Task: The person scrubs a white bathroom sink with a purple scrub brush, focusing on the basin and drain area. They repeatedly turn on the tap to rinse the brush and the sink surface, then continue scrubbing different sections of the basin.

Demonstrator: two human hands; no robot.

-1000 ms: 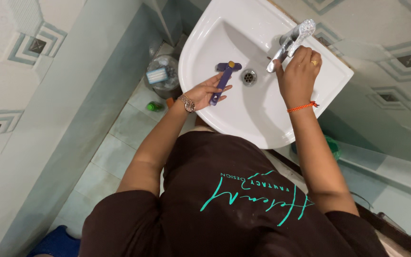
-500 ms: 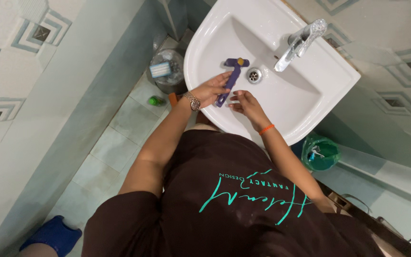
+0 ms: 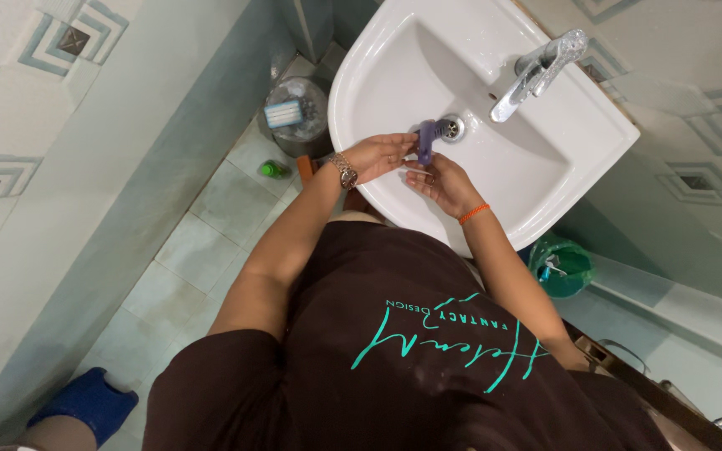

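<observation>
A purple T-shaped razor-like tool [image 3: 425,140] is held over the white wash basin [image 3: 545,179], near the drain [image 3: 451,127]. My left hand [image 3: 382,154], with a wristwatch, grips its handle. My right hand [image 3: 438,179], with an orange thread at the wrist, touches the lower end of the same tool, fingers curled around it. The chrome tap [image 3: 541,71] stands at the basin's back, and no water shows running from it.
A clear jar with a blue brush [image 3: 292,113] and a small green bottle [image 3: 274,169] sit on the floor left of the basin. A green bin [image 3: 563,267] stands below right. A blue slipper [image 3: 85,402] lies bottom left. Tiled walls close both sides.
My right hand left the tap, came down to the tool and now holds its lower end. The tool has turned and moved closer to the drain.
</observation>
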